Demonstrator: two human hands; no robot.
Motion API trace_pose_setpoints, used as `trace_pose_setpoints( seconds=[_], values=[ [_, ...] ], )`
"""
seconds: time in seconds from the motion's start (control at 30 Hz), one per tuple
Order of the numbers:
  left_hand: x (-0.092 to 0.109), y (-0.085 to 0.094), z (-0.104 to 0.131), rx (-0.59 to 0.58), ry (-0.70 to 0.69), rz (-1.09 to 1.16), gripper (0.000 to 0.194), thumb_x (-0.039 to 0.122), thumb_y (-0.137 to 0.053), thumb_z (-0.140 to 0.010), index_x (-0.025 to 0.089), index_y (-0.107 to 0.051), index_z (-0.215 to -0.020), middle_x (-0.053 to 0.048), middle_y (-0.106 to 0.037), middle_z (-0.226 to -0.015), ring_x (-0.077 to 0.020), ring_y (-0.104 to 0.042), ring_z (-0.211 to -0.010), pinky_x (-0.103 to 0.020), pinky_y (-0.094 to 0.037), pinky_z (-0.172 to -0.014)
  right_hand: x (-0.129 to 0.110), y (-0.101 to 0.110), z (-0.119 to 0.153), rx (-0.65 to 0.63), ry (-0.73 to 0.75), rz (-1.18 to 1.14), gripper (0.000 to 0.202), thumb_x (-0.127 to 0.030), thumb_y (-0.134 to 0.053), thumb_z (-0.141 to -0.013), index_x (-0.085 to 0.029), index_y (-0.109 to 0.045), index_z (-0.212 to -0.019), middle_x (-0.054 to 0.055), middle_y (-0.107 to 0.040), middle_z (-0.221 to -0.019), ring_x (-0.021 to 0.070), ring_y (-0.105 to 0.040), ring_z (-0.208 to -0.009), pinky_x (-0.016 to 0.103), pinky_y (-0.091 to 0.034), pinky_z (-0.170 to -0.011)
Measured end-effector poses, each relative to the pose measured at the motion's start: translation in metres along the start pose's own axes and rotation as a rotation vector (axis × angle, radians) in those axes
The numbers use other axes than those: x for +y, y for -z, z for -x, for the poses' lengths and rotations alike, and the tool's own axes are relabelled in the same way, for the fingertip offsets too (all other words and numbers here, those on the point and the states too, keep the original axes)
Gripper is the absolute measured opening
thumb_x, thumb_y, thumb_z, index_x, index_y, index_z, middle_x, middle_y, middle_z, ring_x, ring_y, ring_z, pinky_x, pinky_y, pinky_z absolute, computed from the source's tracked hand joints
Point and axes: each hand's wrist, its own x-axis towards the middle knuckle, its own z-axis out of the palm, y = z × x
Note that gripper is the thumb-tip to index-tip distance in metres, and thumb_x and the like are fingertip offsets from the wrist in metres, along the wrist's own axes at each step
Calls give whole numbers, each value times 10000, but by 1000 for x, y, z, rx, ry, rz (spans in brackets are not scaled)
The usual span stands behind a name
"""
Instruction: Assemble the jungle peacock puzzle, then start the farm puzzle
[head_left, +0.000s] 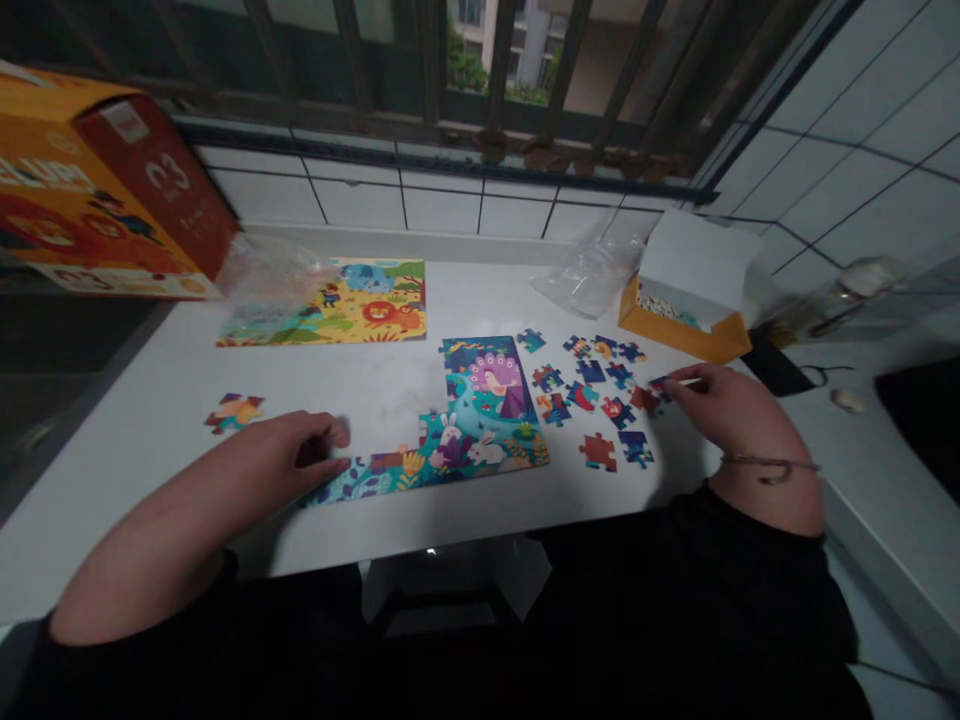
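A partly joined jigsaw puzzle (480, 410) lies before me, showing a purple peacock and white rabbits. At its lower left end my left hand (311, 450) rests with fingers bent and thumb apart, the thumb tip at the puzzle's edge. Over on the right, my right hand (701, 395) pinches a dark puzzle piece (658, 385) beside several loose pieces (590, 371). Nearer to me are a brown piece (598, 452) and a dark blue piece (637, 449). Other orange and teal pieces (234, 412) lie left of my left hand.
A lion-and-elephant picture board (375, 305) lies at the back, partly under clear plastic (274, 265). An orange box (112, 190) stands at the far left. At the back right are a clear bag (589, 275) and an open small box (675, 325), with a dark phone-like object (769, 362) beside it.
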Motion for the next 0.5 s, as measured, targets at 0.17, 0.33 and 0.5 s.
trace_pose_setpoints(
  seconds=[0.17,0.33,0.5],
  values=[
    [8,-23,-8,164,-171,-115,555,680,-818,-880,306,-792,-1289,-88,-770,-1285,-352,-694,-1160,-506,-573,-1050,-18,-5,5,-301,296,-141,122,-393,-778,-865,-278,-788,-904,44,-824,-878,252,-741,-786,345,-520,-693],
    [28,-41,-19,73,-313,-109,503,457,-823,-919,292,-792,-1393,-133,-749,-1389,-367,-698,-1266,-527,-565,-1135,-31,-8,20,-540,413,-98,311,-398,-916,-790,-280,-754,-1028,29,-808,-932,259,-755,-859,339,-520,-715],
    [38,-42,-23,55,-343,-74,510,366,-785,-929,303,-786,-1436,-138,-744,-1393,-362,-695,-1286,-534,-559,-1159,-37,-27,37,-525,366,45,408,-320,-983,-708,-274,-668,-963,18,-779,-877,251,-721,-778,335,-439,-647]
  ],
)
